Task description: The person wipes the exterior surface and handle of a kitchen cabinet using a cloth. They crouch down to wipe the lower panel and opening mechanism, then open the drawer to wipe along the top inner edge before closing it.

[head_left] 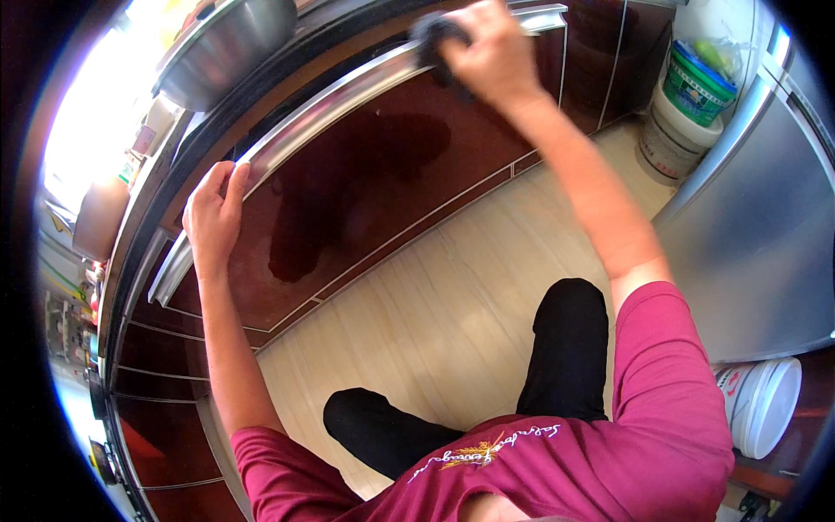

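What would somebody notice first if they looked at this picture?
Probably the big, dark, wet-looking patch on the shiny brown-red drawer front, left of the middle. Above it, near the top, the right hand holds a blurred black cloth-like thing. The bright magenta T-shirt stands out along the bottom.

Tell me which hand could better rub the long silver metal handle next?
Probably the right hand: it holds a blurred black wad at the silver handle; the left hand just grips it.
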Demonstrator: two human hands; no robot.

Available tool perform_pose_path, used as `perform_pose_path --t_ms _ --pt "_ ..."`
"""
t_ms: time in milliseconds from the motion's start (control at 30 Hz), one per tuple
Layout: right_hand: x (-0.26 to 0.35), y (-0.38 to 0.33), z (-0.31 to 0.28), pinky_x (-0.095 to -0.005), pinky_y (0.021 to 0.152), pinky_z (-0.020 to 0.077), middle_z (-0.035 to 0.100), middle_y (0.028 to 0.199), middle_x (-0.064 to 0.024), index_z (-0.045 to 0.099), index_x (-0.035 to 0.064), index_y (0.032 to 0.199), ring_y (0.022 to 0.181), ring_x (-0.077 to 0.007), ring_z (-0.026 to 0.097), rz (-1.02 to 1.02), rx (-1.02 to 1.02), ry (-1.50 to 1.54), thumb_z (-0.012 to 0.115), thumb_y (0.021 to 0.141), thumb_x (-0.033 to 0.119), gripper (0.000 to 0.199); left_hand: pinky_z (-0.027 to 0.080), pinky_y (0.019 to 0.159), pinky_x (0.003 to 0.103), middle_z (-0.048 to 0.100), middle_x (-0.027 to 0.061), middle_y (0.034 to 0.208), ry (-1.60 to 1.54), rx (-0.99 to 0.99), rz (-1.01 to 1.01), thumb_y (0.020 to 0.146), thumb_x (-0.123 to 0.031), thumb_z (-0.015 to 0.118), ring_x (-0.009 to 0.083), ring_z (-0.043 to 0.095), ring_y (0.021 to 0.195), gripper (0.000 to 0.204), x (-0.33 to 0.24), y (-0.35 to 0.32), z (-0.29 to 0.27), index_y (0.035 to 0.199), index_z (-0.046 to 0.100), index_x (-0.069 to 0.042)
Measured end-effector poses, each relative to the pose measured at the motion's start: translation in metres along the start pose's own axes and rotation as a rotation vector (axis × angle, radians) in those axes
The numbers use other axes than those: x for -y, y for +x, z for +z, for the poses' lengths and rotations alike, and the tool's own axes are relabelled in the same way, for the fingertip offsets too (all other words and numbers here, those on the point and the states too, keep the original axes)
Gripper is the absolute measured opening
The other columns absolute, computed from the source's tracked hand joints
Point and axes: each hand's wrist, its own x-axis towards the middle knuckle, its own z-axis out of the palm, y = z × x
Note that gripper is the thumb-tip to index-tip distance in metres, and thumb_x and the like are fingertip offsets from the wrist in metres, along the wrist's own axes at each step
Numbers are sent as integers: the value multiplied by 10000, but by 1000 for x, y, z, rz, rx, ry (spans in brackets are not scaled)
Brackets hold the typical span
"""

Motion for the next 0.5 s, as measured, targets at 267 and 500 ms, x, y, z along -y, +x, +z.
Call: perform_pose_path --t_ms 267,500 --pt "6 -18 18 -387 825 455 559 947 -107 621 100 992 934 -299 549 -127 -95 11 701 680 47 327 455 680 347 636 84 737 -27 -15 9 896 -445 542 258 623 724 371 -5 -2 -3 862 647 -91" --pt "87 -48 42 -367 895 402 508 1129 -22 591 212 1022 1038 -250 479 -322 18 155 761 624 97 448 460 729 336 641 127 796 36 5 -3 909 -443 532 257 621 749 387 -9 -8 -8 962 644 -76"
